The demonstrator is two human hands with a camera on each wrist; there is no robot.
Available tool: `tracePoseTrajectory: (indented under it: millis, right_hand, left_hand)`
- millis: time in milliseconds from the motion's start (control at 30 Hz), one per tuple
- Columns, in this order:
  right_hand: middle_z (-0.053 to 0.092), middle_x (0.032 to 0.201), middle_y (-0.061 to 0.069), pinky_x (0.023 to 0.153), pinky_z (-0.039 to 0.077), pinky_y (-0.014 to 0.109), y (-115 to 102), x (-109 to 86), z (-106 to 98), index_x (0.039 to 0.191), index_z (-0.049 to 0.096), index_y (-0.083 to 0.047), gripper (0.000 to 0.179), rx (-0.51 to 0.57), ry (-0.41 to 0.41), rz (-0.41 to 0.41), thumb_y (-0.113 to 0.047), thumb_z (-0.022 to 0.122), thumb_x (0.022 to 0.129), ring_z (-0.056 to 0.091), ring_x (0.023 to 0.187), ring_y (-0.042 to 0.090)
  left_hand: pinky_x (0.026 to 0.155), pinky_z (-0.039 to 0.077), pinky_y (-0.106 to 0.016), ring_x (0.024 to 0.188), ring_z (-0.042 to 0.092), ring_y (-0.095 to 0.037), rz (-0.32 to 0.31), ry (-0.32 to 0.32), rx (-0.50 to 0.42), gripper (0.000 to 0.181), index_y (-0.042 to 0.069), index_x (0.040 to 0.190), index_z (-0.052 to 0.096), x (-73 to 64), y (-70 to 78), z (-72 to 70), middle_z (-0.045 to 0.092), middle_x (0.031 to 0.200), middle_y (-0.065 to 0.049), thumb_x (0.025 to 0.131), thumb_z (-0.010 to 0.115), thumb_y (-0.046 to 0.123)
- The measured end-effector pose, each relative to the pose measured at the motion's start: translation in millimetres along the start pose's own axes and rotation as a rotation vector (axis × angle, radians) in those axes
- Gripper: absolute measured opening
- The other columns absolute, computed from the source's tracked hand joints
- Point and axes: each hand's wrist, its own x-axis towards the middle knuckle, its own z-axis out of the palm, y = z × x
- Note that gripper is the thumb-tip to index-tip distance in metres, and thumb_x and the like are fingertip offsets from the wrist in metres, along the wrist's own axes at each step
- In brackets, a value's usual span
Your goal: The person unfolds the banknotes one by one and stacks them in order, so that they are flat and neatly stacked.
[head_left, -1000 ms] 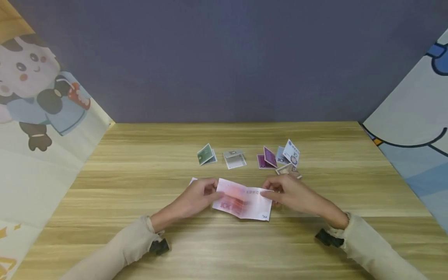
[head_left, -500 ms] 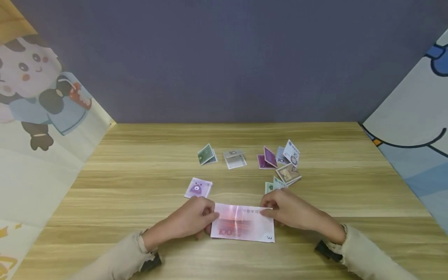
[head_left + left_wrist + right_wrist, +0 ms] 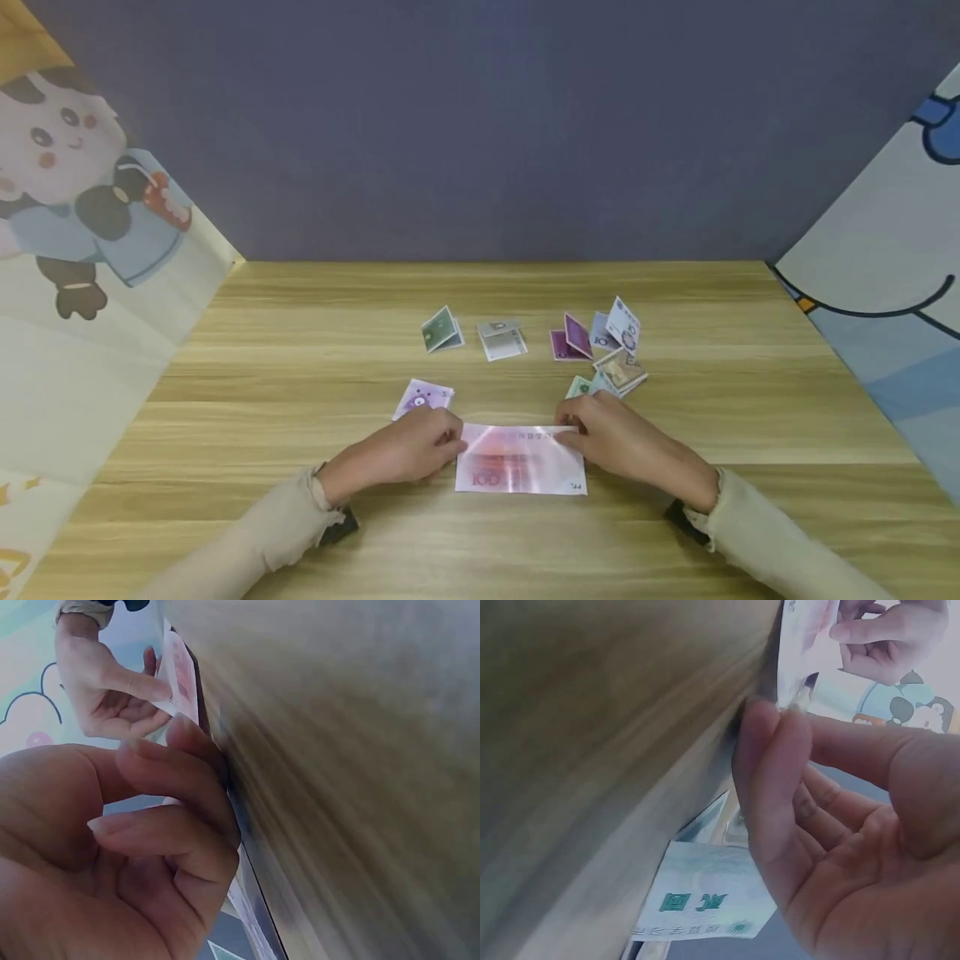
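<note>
A pink 100 play banknote (image 3: 521, 467) stretches flat between both hands, low over the table in the head view, with a faint crease down its middle. My left hand (image 3: 408, 447) pinches its left end near the far corner. At the opposite end, my right hand (image 3: 622, 442) pinches the far right corner between thumb and fingers; the right wrist view shows this grip (image 3: 780, 742) close up. Just beyond the left hand lies a purple folded note (image 3: 424, 395) with a monster print, partly covered by the hand. A green folded note (image 3: 697, 892) stands partly unfolded beside the right hand.
Farther back on the wooden table (image 3: 337, 333) are a dark green folded note (image 3: 440, 329), a grey one (image 3: 502, 340), a magenta one (image 3: 572, 337), a blue-white one (image 3: 622, 325) and a brown one (image 3: 621, 372). A dark wall (image 3: 510, 133) rises behind the table.
The pink banknote went from bent at its crease to pulled flat. Both hands brought it down toward the near edge, then slightly back away, uncovering and partly re-covering the purple note.
</note>
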Motion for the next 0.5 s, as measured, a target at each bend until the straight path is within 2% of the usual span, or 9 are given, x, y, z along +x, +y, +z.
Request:
tracePoseTrajectory:
  millis: [133,267,500]
  right_hand:
    - [0.058,0.067,-0.008,0.051,0.043,0.022,-1,5.5,0,0.084,0.067,-0.01,0.007,-0.059,0.011,-0.012,-0.009,0.074,0.088,0.047,0.056,0.003]
    - [0.057,0.068,-0.008,0.054,0.044,0.024,-4,7.6,0,0.084,0.064,-0.011,0.012,-0.12,0.012,0.005,-0.009,0.075,0.087,0.048,0.059,0.005]
    - [0.046,0.061,-0.005,0.047,0.034,0.025,-11,4.0,0,0.079,0.054,-0.013,0.025,-0.198,0.015,0.074,-0.016,0.077,0.086,0.042,0.053,0.009]
  left_hand:
    - [0.038,0.037,-0.02,0.036,0.042,-0.005,0.018,-0.016,0.001,0.031,0.01,0.067,0.057,2.9,-2.3,-1.3,0.05,0.045,0.007,0.099,0.058,0.009]
    - [0.037,0.035,-0.019,0.036,0.042,-0.005,0.005,-0.013,0.009,0.031,0.012,0.067,0.056,4.5,-1.3,-1.1,0.05,0.045,0.006,0.098,0.059,0.01]
    - [0.042,0.033,-0.02,0.043,0.038,-0.004,-0.047,0.011,0.071,0.038,0.016,0.059,0.052,4.2,1.0,0.3,0.042,0.049,0.009,0.096,0.062,0.015]
